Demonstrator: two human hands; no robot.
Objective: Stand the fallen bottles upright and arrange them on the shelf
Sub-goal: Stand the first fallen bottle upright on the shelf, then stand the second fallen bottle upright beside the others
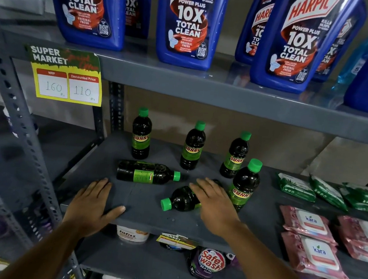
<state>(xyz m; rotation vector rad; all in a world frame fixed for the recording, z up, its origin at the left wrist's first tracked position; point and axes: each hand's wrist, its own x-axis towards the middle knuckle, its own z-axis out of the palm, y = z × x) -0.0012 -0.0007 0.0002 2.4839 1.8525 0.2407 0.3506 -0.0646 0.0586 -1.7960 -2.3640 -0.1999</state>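
Dark bottles with green caps and green "Sunny" labels are on the grey middle shelf [142, 210]. Three stand upright in a back row [141, 134], [192, 148], [235, 155], and another upright bottle [245, 184] stands nearer the front. One fallen bottle [146, 173] lies on its side with its cap pointing right. A second fallen bottle [182, 200] lies with its cap toward the front left. My right hand [214, 202] rests on top of this second bottle, fingers spread over its body. My left hand [93, 202] lies flat and open on the shelf's front edge, holding nothing.
Large blue Harpic bottles [187, 22] fill the shelf above, with a yellow price tag [67, 84] on its edge. Green wipe packs [297, 186] and pink Kara packs [313, 223] lie to the right. A Safewash pouch [210, 262] and a white tub [132, 234] sit on the shelf below.
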